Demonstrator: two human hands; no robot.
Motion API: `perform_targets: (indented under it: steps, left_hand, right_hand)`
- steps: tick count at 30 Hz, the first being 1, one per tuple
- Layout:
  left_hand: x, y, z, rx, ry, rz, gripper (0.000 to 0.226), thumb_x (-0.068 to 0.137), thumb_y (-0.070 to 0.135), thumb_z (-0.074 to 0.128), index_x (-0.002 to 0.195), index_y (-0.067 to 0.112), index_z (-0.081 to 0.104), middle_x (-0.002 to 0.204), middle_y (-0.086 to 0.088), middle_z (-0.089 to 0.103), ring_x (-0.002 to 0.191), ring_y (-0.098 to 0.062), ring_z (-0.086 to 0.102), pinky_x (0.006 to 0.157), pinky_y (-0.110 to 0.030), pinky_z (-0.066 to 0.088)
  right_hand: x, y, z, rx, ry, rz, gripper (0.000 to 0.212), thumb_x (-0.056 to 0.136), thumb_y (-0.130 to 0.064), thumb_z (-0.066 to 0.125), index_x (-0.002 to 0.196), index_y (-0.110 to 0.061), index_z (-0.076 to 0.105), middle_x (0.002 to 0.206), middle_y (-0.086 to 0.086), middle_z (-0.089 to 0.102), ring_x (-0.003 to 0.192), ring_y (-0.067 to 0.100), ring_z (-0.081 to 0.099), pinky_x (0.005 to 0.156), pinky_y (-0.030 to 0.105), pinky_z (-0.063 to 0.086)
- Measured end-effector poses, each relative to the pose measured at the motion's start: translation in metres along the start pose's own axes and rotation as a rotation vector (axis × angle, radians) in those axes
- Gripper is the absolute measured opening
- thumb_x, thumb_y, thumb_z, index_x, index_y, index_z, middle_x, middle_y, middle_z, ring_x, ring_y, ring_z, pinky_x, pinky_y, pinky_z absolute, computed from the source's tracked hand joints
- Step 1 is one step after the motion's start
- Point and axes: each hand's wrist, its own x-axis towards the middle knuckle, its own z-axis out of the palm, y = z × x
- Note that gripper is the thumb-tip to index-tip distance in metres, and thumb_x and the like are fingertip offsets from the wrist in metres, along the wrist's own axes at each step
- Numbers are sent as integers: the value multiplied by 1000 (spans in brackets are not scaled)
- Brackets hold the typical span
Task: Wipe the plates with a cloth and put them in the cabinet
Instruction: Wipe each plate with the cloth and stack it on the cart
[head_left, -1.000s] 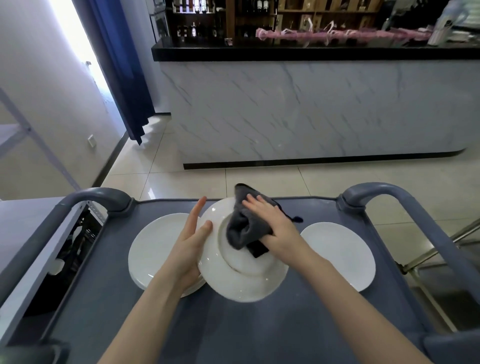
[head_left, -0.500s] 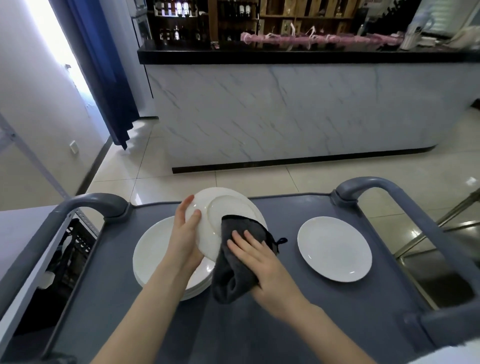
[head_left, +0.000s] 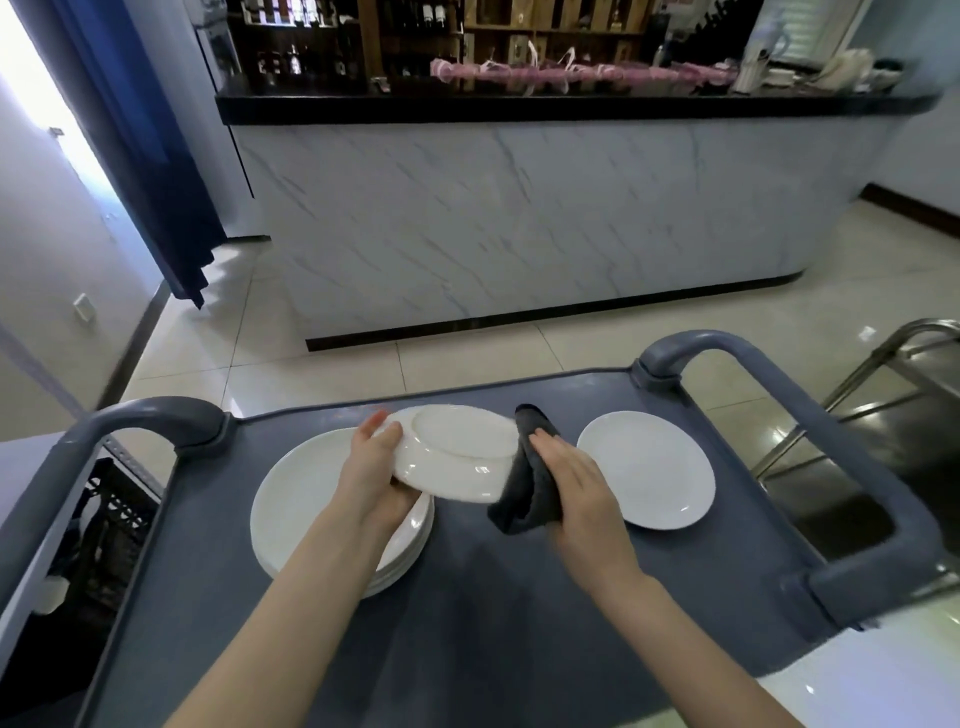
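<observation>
A long counter (head_left: 519, 223) stands across the floor, past the cart (head_left: 493, 597). The cart has a flat grey top with a low lip all round. A left handle (head_left: 156, 421) loops up at the far left corner, and a right handle (head_left: 727, 348) runs along the right edge.

A stack (head_left: 296, 499) of white plates sits near the left edge. A lone plate (head_left: 647, 467) lies flat near the right edge, well apart from the stack. The middle and the near part of the top are bare.

Between the two, a plate (head_left: 457, 452) is held up off the top, bottom side up and a bit tilted. Its left part hangs over the right side of the stack. A dark cloth (head_left: 524, 499) is folded over the plate's right rim and hangs down below it.

Both arms reach in from the near edge. The left hand (head_left: 374, 473) grips the plate's left rim, thumb on top and fingers under it. The right hand (head_left: 576, 483) holds the cloth on the rim. Its fingers lie almost straight over the cloth and the thumb is hidden. This hand is just beside the lone plate.
</observation>
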Motion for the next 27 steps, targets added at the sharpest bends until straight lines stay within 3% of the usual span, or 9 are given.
perform_targets:
  steps: [3,5,7,10,12,15,17,22,27]
  left_hand:
    - [-1,-2,7,-4,-21,-89,4,104,9,49,106,12,51,92,-9,55,78,-19,60,59,-35,59]
    - [-1,-7,11,38,-34,-149,11,103,14,55,99,3,54,93,-16,63,85,-27,67,73,-39,59]
    - [1,-11,13,118,-55,-163,22,101,29,60,105,7,55,102,-26,69,96,-35,71,84,-42,56]
    - [5,-14,15,289,-133,-170,40,99,50,55,122,18,52,108,-29,71,103,-36,72,86,-41,57]
    - [8,-20,12,639,-173,-62,43,99,48,55,128,17,54,99,-16,77,91,-26,75,85,-43,59]
    - [20,-33,8,1275,-80,321,28,94,29,64,122,22,64,82,1,66,76,-16,62,73,-34,53]
    - [22,-44,16,1407,-73,408,27,92,25,65,119,23,64,89,-3,60,77,-21,59,69,-32,49]
    - [27,-84,44,958,-201,190,32,91,6,63,116,26,60,105,-4,70,96,-26,69,66,-41,64]
    - [36,-121,76,799,-208,56,32,92,1,65,111,26,67,95,-5,75,84,-25,72,59,-34,60]
  right_hand:
    - [10,2,-9,-63,127,-46,61,68,13,68,127,-4,61,126,7,64,113,29,61,96,40,51]
    - [18,3,-17,-97,185,-52,48,70,4,68,117,-8,66,110,2,70,96,27,65,78,37,54]
    - [26,8,-26,-108,191,10,35,76,-6,68,110,-13,68,95,0,71,83,26,64,64,36,51]
    - [34,23,-37,21,112,228,19,85,-13,64,103,-20,66,84,-2,69,77,24,63,66,39,51]
    - [38,37,-46,169,85,384,11,87,-20,64,94,-27,63,82,-8,68,79,19,63,70,37,52]
    - [40,61,-56,332,75,539,7,87,-31,67,82,-28,62,78,-10,69,79,13,64,71,34,52]
    - [39,77,-62,412,76,622,11,85,-32,70,77,-28,65,76,-8,70,79,15,65,68,31,50]
    - [34,121,-82,543,62,832,9,80,-19,77,78,-23,69,82,0,73,87,21,67,74,34,53]
    - [25,165,-113,460,19,923,13,78,-21,79,84,-15,69,85,8,72,85,25,67,82,43,55]
